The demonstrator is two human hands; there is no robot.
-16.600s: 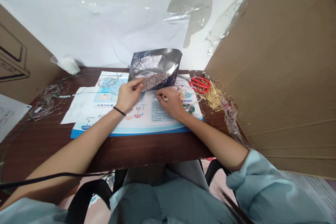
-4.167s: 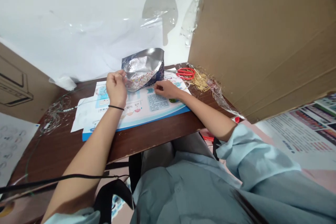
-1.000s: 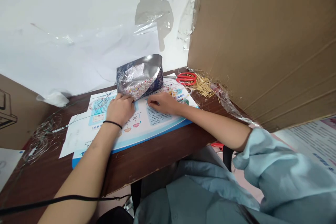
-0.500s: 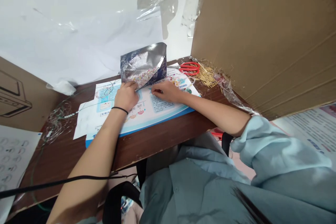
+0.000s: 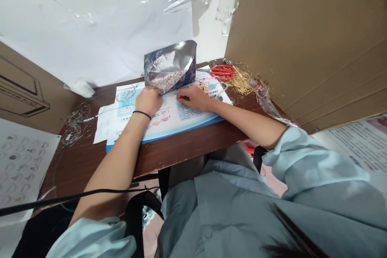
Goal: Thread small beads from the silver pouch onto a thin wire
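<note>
At foil bag's [image 5: 173, 66] lower edge, left hand [image 5: 148, 100] (fingertips partly hidden).

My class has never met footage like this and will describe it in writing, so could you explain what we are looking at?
There is no machine here: a person works with bare hands, seen from one camera worn on the head, looking forward and down. On the brown table lie printed sheets, red-handled scissors, thin gold-coloured sticks and tangled clear thread. The left hand touches the lower edge of an open silver pouch holding small beads. The right hand has its fingers curled; whether it holds anything is unclear.
</note>
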